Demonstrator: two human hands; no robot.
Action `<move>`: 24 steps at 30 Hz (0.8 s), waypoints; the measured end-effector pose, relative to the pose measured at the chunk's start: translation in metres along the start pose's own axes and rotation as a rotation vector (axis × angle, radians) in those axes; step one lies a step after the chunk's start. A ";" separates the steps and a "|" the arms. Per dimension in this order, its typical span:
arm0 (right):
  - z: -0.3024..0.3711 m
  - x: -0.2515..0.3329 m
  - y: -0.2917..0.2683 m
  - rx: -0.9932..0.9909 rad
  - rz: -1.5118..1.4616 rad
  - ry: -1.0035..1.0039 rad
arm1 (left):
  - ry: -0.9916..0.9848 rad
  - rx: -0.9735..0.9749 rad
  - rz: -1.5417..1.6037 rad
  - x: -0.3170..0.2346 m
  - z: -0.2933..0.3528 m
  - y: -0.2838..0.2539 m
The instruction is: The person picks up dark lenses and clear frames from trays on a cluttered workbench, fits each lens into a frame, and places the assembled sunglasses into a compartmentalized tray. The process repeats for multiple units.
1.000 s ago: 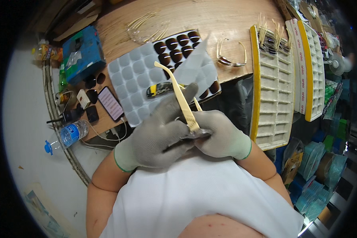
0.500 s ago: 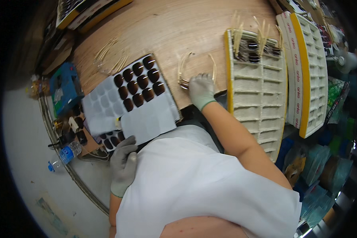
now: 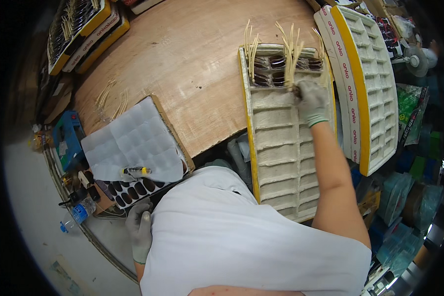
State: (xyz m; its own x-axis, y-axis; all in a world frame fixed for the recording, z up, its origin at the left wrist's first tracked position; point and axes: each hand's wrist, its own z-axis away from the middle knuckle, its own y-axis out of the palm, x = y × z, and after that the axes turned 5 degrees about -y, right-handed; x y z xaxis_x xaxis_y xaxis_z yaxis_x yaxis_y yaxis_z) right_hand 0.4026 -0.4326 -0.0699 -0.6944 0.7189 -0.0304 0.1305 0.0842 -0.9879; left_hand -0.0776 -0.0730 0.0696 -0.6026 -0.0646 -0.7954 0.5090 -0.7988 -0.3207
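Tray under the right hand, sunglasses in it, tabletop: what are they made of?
Tray: matte off-white lining, perhaps fabric or coated card; the surface looks slightly uneven.
Sunglasses: probably plastic; pale slender arms, dark lenses glossy with highlights.
Tabletop: wood or wood-look laminate, low sheen; brown grain streaks show, but can't tell solid from veneer.

Red lettering repeats along the white tape [image 3: 349,81] on the side of the yellow-edged tray [image 3: 363,118] standing at right. Matching red lettering shows on a white strip [image 3: 90,48] in the tray stack [image 3: 79,58] at upper left. A green bag [image 3: 413,106] at far right bears pale lettering, too small to read; the plastic bottle's blue label [image 3: 79,213] is blurred.
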 end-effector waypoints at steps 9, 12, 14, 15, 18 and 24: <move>-0.020 -0.076 0.037 0.190 0.168 -0.074 | -0.068 0.054 -0.079 -0.025 -0.004 0.030; -0.030 -0.072 0.030 0.248 0.269 -0.070 | -0.082 0.055 -0.099 -0.034 -0.003 0.036; -0.044 -0.061 0.010 0.297 0.340 -0.062 | -0.088 0.061 -0.109 -0.035 -0.002 0.036; -0.050 -0.055 0.001 0.336 0.378 -0.059 | -0.093 0.062 -0.109 -0.033 -0.002 0.036; -0.057 -0.052 0.006 0.500 0.355 0.054 | -0.104 0.067 -0.097 -0.023 -0.004 0.030; -0.043 -0.024 0.018 0.530 0.201 0.323 | -0.145 0.039 -0.010 -0.016 -0.003 0.025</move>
State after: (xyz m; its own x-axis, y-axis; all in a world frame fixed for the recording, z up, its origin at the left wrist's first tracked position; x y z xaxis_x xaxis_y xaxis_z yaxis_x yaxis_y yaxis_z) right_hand 0.4520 -0.4185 -0.0808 -0.4343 0.8633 -0.2569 -0.1880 -0.3659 -0.9115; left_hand -0.0537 -0.0900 0.0727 -0.6914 -0.1404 -0.7087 0.4801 -0.8223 -0.3055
